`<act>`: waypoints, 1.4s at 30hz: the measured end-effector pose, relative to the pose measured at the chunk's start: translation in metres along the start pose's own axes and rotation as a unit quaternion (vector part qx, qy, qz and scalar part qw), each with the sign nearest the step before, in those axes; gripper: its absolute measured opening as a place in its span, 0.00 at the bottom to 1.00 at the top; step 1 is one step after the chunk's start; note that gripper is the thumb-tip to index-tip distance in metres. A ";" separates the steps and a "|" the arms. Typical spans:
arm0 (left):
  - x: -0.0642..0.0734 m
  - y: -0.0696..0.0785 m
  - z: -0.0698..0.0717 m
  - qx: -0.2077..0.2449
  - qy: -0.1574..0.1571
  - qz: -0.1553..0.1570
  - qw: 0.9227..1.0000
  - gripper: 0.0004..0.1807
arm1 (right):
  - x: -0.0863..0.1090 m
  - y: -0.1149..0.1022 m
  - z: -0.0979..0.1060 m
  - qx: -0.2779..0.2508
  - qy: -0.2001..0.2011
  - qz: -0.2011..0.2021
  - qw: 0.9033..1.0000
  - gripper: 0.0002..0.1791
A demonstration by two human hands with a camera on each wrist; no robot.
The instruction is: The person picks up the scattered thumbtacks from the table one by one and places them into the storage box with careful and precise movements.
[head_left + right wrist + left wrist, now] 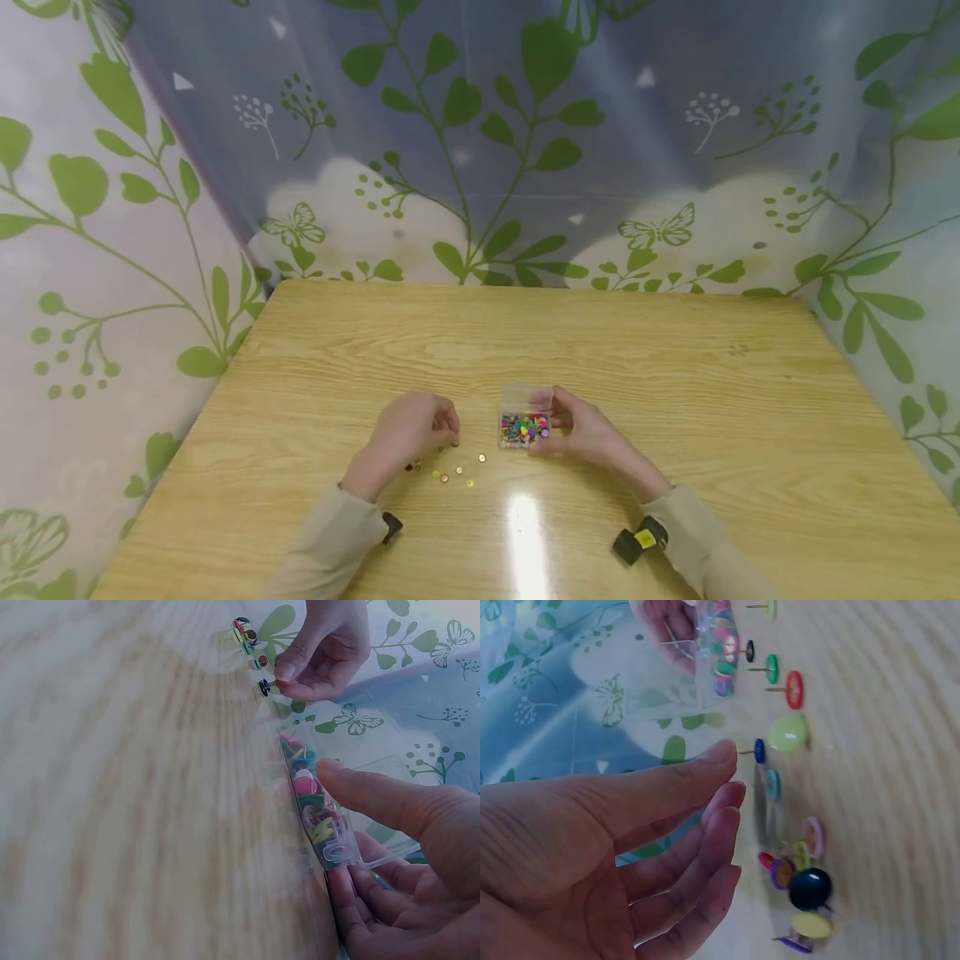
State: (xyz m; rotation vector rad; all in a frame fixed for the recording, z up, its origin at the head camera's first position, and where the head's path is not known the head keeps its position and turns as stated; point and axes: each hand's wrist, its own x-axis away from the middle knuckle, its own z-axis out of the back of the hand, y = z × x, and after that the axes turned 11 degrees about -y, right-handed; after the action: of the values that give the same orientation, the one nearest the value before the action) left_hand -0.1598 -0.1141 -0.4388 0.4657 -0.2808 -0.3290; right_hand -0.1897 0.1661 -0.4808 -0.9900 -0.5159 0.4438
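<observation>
My left hand (pixel 416 425) pinches the pin of a dark blue thumbtack (pixel 760 751) between thumb and index finger, its round head near the tabletop. In the left wrist view the other fingers are loosely bent below the thumb. My right hand (pixel 588 429) grips a small clear plastic box (pixel 337 851) by its right side, thumb at the front and fingers behind. The box's clear lid (pixel 517 397) is raised at the back. Inside lie many colourful thumbtacks (pixel 523 431).
Several loose thumbtacks lie on the wooden table (pixel 637 350) near my left hand, among them a red one (pixel 795 690), a green one (pixel 772 669) and a black one (pixel 810 889). A leaf-patterned curtain (pixel 465 150) hangs behind the table and at its sides.
</observation>
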 end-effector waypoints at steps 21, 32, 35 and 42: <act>-0.019 0.030 -0.006 -0.024 0.023 -0.063 0.997 0.07 | 0.001 0.000 0.000 -0.015 -0.007 0.014 1.000 0.35; -0.031 0.052 -0.015 0.000 0.035 -0.095 0.995 0.04 | -0.001 0.002 0.001 -0.008 -0.014 0.029 0.999 0.35; -0.028 0.048 -0.012 0.007 0.030 -0.078 0.996 0.03 | 0.000 0.001 0.001 -0.008 -0.012 0.026 1.000 0.35; -0.015 0.026 0.003 0.002 0.040 -0.039 0.998 0.05 | 0.001 -0.001 0.000 -0.023 -0.005 0.016 1.000 0.35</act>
State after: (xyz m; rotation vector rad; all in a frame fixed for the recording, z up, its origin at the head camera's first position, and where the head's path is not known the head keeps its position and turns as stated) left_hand -0.1676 -0.0875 -0.4264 0.4937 -0.1854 -0.3841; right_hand -0.1887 0.1658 -0.4794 -1.0408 -0.5220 0.4675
